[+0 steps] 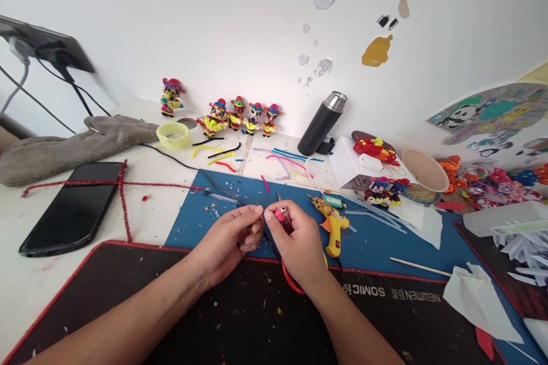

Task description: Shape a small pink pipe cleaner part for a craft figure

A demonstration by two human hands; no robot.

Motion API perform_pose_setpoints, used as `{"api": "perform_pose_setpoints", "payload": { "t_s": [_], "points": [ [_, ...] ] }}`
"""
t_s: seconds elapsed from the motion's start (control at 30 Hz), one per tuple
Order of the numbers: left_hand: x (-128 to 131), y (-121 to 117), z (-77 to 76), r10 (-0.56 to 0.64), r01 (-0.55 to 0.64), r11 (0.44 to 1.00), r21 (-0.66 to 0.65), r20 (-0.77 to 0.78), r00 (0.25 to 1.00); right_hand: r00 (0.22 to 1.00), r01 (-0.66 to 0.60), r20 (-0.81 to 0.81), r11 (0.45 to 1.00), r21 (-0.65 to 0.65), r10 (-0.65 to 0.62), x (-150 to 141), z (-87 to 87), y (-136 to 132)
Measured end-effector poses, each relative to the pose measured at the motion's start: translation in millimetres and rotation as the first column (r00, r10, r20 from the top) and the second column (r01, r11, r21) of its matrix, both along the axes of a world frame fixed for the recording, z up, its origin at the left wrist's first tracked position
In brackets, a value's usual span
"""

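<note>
My left hand [233, 236] is closed, thumb and forefinger pressed together at the tips. What they pinch, if anything, is too small to make out. Almost touching it, my right hand [299, 245] is wrapped around a lighter [283, 215] with a pink button and a reddish body. Its thumb and forefinger meet close to the left fingertips. Below the right hand, the red handle of a pair of scissors [291, 282] shows in part. A yellow glue gun [336, 231] lies just to the right on the blue mat [188, 219].
Pipe cleaner pieces [280, 162] lie behind the mat, near several pipe-cleaner figures [214, 117] and a black thermos [321, 125]. At left are a phone [72, 217], crossed red pipe cleaners [149, 185] and driftwood [64, 145]. Glue sticks [381, 214] and a wooden stick [419, 266] lie right.
</note>
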State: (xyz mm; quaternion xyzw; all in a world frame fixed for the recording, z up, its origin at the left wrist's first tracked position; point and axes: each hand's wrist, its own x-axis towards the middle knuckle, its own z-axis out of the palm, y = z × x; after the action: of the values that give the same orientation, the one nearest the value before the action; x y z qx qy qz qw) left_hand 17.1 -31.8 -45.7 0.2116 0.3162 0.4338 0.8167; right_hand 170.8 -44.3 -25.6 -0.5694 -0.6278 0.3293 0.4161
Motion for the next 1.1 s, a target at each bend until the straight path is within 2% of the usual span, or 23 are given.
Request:
{"api": "perform_pose_setpoints", "payload": {
  "t_s": [0.33, 0.8, 1.1],
  "points": [
    [0.9, 0.6, 3.5, -0.003, 0.003, 1.0, 0.003, 0.023, 1.0, 1.0, 0.006, 0.027, 1.0, -0.004, -0.006, -0.8, -0.4, -0.3],
    [1.1, 1.8, 1.7, 0.002, -0.002, 1.0, 0.013, 0.002, 1.0, 0.999, 0.042, -0.016, 0.999, 0.009, -0.042, 1.4, 5.4, 0.6],
    [0.9, 0.5, 3.7, 0.011, -0.011, 1.0, -0.005, -0.008, 1.0, 1.0, 0.005, -0.005, 1.0, -0.021, -0.005, -0.6, 3.3, -0.2]
  ]
}}
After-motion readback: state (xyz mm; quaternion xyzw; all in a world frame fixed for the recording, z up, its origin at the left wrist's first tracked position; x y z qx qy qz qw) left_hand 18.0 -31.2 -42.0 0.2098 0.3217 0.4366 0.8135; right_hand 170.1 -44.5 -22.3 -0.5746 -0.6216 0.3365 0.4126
